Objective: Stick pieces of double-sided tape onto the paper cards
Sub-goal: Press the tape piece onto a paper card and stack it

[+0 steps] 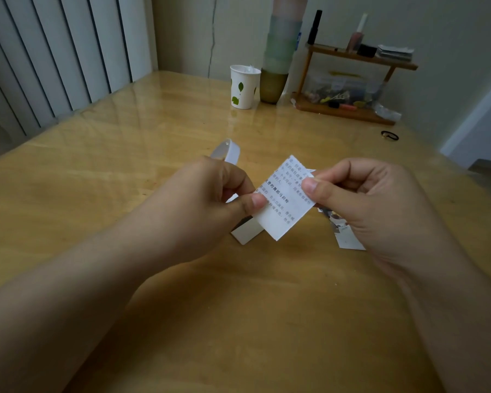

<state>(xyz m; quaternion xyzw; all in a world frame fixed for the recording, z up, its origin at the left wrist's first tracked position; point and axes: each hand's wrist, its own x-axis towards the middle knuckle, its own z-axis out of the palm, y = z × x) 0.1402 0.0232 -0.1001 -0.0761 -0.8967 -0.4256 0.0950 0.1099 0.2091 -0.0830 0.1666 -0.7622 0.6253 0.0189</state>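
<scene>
Both hands, left hand (pixel 210 191) and right hand (pixel 360 199), pinch a printed card (pixel 284 202) above the tabletop (pixel 125 180). Fingers clamped on opposite edges steady it, probably for taping.

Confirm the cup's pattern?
White cup with green leaf prints; head view shows it.

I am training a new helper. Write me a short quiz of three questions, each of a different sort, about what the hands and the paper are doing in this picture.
1. True or false: the printed paper card lies flat on the wooden table.
2. Which hand pinches the card's upper right edge? A) left hand B) right hand C) neither
3. Fill in: the paper cup with green leaf prints stands at the table's ____ side.

Key: 1. False, both hands hold it above the table. 2. B; the left hand pinches the left edge. 3. Far.
</scene>
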